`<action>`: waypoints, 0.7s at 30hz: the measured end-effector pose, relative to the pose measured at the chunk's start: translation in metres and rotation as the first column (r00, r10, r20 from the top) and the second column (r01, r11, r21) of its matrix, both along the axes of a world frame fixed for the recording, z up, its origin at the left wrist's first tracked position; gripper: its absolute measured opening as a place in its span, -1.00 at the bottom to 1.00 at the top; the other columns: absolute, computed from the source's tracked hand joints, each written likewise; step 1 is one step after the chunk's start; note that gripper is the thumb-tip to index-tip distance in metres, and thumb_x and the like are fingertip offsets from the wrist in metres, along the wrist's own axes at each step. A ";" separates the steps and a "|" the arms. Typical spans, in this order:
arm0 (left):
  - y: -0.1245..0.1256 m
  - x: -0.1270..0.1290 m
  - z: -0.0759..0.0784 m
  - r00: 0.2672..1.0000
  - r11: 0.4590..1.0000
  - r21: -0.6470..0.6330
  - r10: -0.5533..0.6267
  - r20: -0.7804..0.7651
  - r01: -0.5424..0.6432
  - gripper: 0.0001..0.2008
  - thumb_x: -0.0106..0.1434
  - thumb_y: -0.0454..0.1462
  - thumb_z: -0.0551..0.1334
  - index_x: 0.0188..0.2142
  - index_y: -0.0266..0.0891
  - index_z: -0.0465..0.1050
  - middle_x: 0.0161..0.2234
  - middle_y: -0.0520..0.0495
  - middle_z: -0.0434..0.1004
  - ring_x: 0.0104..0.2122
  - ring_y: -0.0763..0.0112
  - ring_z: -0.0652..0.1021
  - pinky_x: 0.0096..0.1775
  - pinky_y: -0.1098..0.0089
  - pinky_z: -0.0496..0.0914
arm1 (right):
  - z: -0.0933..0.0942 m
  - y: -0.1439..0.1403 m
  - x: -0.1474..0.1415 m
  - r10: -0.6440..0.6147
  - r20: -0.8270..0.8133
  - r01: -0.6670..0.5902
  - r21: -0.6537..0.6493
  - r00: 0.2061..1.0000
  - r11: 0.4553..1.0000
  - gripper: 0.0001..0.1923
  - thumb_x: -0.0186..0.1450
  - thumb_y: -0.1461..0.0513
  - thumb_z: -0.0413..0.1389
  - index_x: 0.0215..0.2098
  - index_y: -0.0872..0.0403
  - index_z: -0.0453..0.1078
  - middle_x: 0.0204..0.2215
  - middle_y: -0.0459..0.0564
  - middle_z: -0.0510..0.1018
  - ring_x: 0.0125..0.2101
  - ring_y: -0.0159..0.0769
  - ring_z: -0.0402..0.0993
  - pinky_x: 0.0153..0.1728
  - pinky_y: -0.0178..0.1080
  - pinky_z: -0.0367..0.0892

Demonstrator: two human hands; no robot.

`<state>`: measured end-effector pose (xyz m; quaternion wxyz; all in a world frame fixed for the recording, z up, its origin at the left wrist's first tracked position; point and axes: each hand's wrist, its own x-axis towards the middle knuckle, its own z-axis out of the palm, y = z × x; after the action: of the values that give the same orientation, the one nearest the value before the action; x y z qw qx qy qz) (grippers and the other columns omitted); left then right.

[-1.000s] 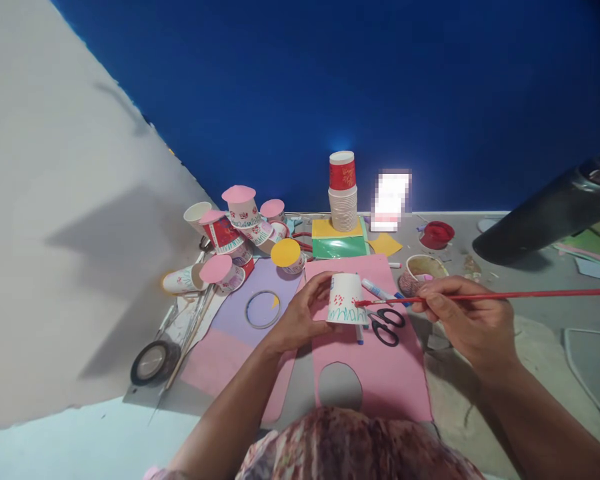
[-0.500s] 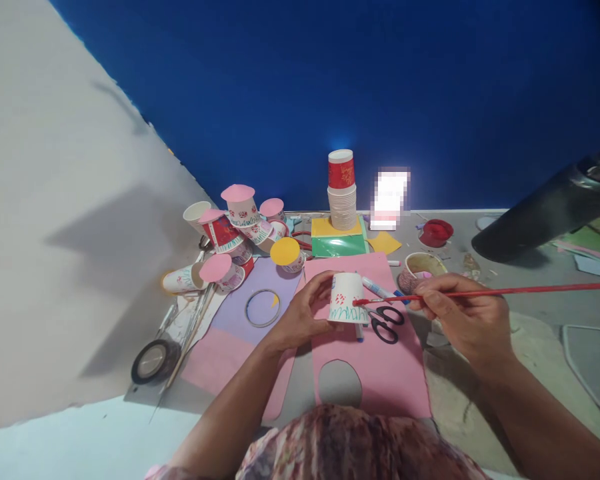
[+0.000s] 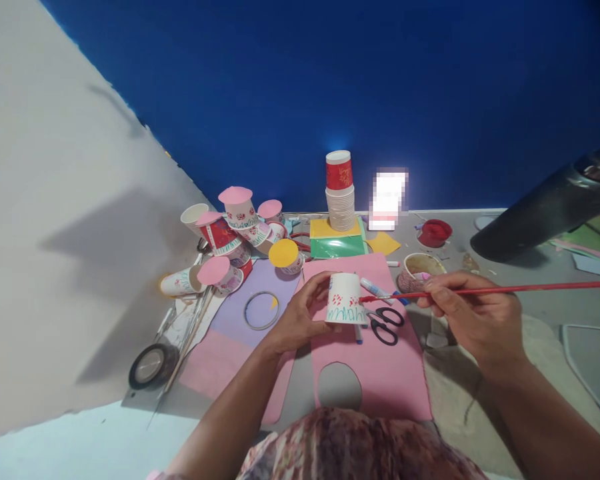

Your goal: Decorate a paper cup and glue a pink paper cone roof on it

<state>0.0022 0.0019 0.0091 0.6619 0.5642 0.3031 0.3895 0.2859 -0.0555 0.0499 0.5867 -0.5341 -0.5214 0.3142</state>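
Observation:
My left hand [image 3: 303, 312] grips a white paper cup [image 3: 344, 299] from its left side, bottom up. Green zigzag strokes run around the cup's lower rim, with red dabs above them. My right hand [image 3: 473, 317] pinches a long red paintbrush [image 3: 510, 289], its bristle end pointing left. The red tip is at the cup's right side; whether it touches there I cannot tell. Just right of the cup, black-handled scissors [image 3: 387, 327] and a capped marker [image 3: 377, 289] lie on pink paper [image 3: 395, 383] that has a round hole cut in it.
Decorated cups with pink paper tops [image 3: 236, 195] cluster at the back left. A stack of cups [image 3: 341, 207] stands on yellow and green packs. A paint cup [image 3: 413, 279], a red tub [image 3: 435, 232] and a dark cylinder [image 3: 530, 213] are rightward. Black tape [image 3: 149, 365] lies left.
The brush tip has moved slightly right along the cup, with my right hand shifting right too. More red dabs show on the cup's right side. My left hand keeps its hold.

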 end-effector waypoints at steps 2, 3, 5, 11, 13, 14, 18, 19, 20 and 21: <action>0.000 0.000 0.000 1.000 1.000 0.000 -0.003 0.008 0.003 -0.09 -0.07 -0.35 0.63 0.26 -0.04 0.38 0.31 -0.20 0.44 0.34 -0.06 0.42 0.36 -0.01 0.27 | 0.001 0.000 0.000 -0.009 -0.012 0.009 0.002 1.000 1.000 -0.80 0.34 0.02 0.33 -0.35 -0.08 0.60 -0.56 -0.12 0.59 -0.52 -0.32 0.51 -0.47 -0.28 0.43; 0.000 0.000 0.000 1.000 1.000 0.000 -0.004 0.011 0.004 -0.09 -0.07 -0.35 0.63 0.26 -0.03 0.38 0.31 -0.20 0.45 0.34 -0.06 0.42 0.37 -0.01 0.27 | 0.001 0.000 0.000 -0.003 -0.011 0.003 -0.002 1.000 1.000 -0.81 0.35 0.02 0.33 -0.35 -0.09 0.60 -0.56 -0.12 0.59 -0.52 -0.32 0.51 -0.47 -0.27 0.44; 0.000 0.001 0.000 1.000 1.000 0.004 -0.009 0.017 0.009 -0.10 -0.06 -0.36 0.63 0.26 -0.03 0.39 0.30 -0.20 0.46 0.34 -0.05 0.43 0.37 -0.02 0.27 | 0.001 0.000 0.000 0.018 0.004 -0.018 -0.017 1.000 1.000 -0.81 0.36 0.02 0.32 -0.35 -0.09 0.60 -0.56 -0.11 0.58 -0.52 -0.30 0.51 -0.48 -0.24 0.44; 0.001 0.000 -0.002 0.999 1.000 0.001 -0.009 0.036 0.009 -0.10 -0.07 -0.35 0.63 0.25 -0.04 0.39 0.30 -0.21 0.46 0.34 -0.07 0.42 0.36 -0.04 0.27 | 0.002 0.000 -0.001 0.001 0.030 -0.001 -0.009 1.000 1.000 -0.81 0.37 0.02 0.30 -0.34 -0.10 0.60 -0.56 -0.09 0.59 -0.56 -0.27 0.46 -0.55 -0.20 0.41; 0.000 0.000 -0.002 1.000 1.000 -0.005 -0.007 0.022 0.007 -0.10 -0.07 -0.34 0.63 0.26 -0.05 0.38 0.30 -0.22 0.45 0.34 -0.08 0.42 0.36 -0.04 0.27 | 0.003 -0.001 -0.001 0.020 0.028 -0.020 -0.012 0.999 1.000 -0.81 0.37 0.03 0.30 -0.35 -0.10 0.59 -0.56 -0.09 0.59 -0.57 -0.28 0.44 -0.56 -0.21 0.40; 0.000 0.000 -0.003 1.000 1.000 -0.005 -0.001 0.018 0.001 -0.10 -0.07 -0.34 0.63 0.26 -0.06 0.38 0.30 -0.23 0.45 0.34 -0.09 0.42 0.36 -0.04 0.28 | 0.003 -0.001 -0.002 0.031 0.029 -0.030 -0.017 0.999 0.999 -0.81 0.37 0.03 0.30 -0.35 -0.10 0.59 -0.55 -0.09 0.59 -0.57 -0.29 0.43 -0.56 -0.21 0.40; 0.000 0.000 -0.003 1.000 1.000 -0.004 0.011 0.021 -0.010 -0.07 -0.09 -0.33 0.64 0.26 -0.08 0.37 0.31 -0.26 0.43 0.35 -0.11 0.41 0.35 -0.03 0.29 | 0.003 -0.002 -0.004 0.038 0.026 -0.038 -0.015 0.999 0.999 -0.80 0.38 0.03 0.29 -0.36 -0.10 0.59 -0.55 -0.09 0.59 -0.53 -0.27 0.47 -0.51 -0.20 0.44; 0.000 0.001 -0.002 1.000 1.000 -0.001 0.005 0.015 -0.005 -0.08 -0.08 -0.32 0.64 0.27 -0.09 0.37 0.31 -0.26 0.43 0.34 -0.11 0.42 0.36 -0.04 0.29 | 0.004 -0.002 -0.005 0.037 0.024 -0.036 -0.013 0.999 0.999 -0.80 0.38 0.03 0.29 -0.36 -0.10 0.59 -0.55 -0.09 0.59 -0.52 -0.27 0.48 -0.50 -0.20 0.44; 0.000 0.001 -0.002 1.000 1.000 0.003 0.001 0.012 -0.001 -0.08 -0.07 -0.32 0.63 0.27 -0.09 0.37 0.31 -0.26 0.44 0.34 -0.11 0.42 0.36 -0.04 0.28 | 0.004 -0.002 -0.005 0.039 0.024 -0.039 -0.011 0.999 0.999 -0.80 0.38 0.03 0.29 -0.36 -0.10 0.59 -0.55 -0.09 0.59 -0.52 -0.27 0.49 -0.50 -0.20 0.44; 0.000 0.001 -0.002 1.000 1.000 0.006 -0.003 0.010 0.003 -0.09 -0.07 -0.32 0.63 0.27 -0.09 0.38 0.30 -0.26 0.44 0.34 -0.11 0.42 0.36 -0.04 0.28 | 0.003 -0.002 -0.005 0.043 0.027 -0.043 -0.010 0.999 0.999 -0.79 0.38 0.03 0.30 -0.37 -0.09 0.58 -0.54 -0.09 0.59 -0.51 -0.27 0.49 -0.50 -0.20 0.44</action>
<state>0.0033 0.0023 0.0073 0.6621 0.5649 0.2978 0.3922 0.2812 -0.0576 0.0533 0.5700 -0.5297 -0.5393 0.3219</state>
